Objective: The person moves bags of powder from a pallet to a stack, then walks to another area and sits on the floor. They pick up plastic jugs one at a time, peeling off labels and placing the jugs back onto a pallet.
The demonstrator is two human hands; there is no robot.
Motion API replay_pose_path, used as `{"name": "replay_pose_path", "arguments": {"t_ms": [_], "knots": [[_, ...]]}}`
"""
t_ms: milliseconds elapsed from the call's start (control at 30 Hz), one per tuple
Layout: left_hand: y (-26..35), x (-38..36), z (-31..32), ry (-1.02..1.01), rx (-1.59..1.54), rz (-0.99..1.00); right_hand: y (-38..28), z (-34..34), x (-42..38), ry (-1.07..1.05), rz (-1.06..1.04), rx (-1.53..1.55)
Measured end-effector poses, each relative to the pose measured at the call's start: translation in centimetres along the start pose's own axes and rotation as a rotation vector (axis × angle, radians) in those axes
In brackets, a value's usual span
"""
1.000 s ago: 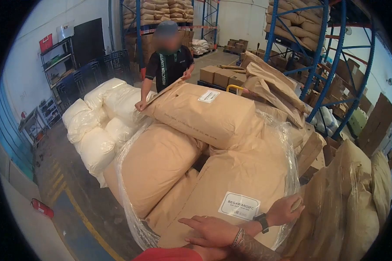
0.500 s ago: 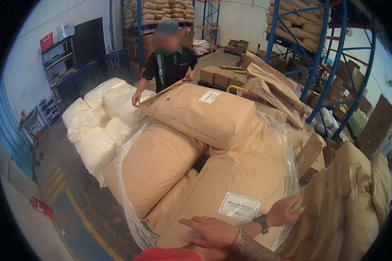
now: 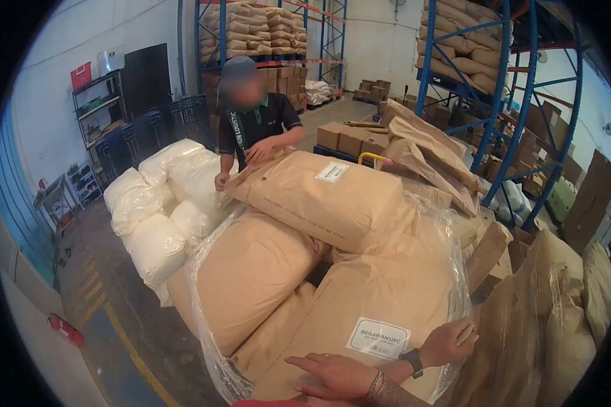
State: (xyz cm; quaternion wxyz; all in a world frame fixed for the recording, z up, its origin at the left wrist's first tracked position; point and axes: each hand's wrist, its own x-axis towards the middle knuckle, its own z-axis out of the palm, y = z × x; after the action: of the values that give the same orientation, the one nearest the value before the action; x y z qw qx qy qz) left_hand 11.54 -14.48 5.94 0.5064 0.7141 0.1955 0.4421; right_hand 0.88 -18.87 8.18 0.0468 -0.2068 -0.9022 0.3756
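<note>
My forearms cross over a big brown paper sack [image 3: 299, 366] with a white BEGAWAN32FC label [image 3: 378, 338]. My left hand [image 3: 445, 344], with a dark watch on its wrist, is at the right side of this sack. Its fingers curl around a small tan, round-ended thing that I cannot make out. My right hand [image 3: 339, 375], wearing a bracelet, lies across my left forearm with its fingers stretched out over the sack. Another labelled sack [image 3: 319, 197] rests on top of the pile, beyond my hands. Clear plastic wrap [image 3: 200, 298] hangs around the pile.
A co-worker [image 3: 258, 122] stands behind the pile, both hands at the top sack's far left end. White sacks [image 3: 159, 247] are stacked at left. Wrapped brown sacks [image 3: 516, 346] stand close at right. Blue racks [image 3: 506, 136] and a fire extinguisher [image 3: 66, 330] are farther off.
The view has tilted up slightly, so things sit lower. The co-worker's one hand has moved along the top sack's edge toward the other. My hands keep nearly the same pose.
</note>
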Motion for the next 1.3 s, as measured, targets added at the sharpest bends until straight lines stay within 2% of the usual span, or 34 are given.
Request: {"name": "replay_pose_path", "arguments": {"t_ms": [100,200,300,600,1300], "knots": [[-1.11,0.14,0.8,0.09,0.025,0.119,-0.1,-0.11,0.0,0.004,-0.01,-0.006],[-0.43,-0.01,0.35,0.041,0.05,0.044,0.19,0.25,0.01,0.018,-0.029,-0.008],[-0.87,0.08,0.68,0.088,0.066,0.092,-0.21,-0.19,0.07,-0.006,-0.004,-0.009],[-0.92,0.1,0.58,0.03,0.043,0.047,0.1,-0.07,0.02,0.005,-0.018,-0.001],[-1.18,0.07,0.98,0.056,0.017,0.077,-0.13,0.03,-0.04,0.012,-0.018,-0.012]]}}
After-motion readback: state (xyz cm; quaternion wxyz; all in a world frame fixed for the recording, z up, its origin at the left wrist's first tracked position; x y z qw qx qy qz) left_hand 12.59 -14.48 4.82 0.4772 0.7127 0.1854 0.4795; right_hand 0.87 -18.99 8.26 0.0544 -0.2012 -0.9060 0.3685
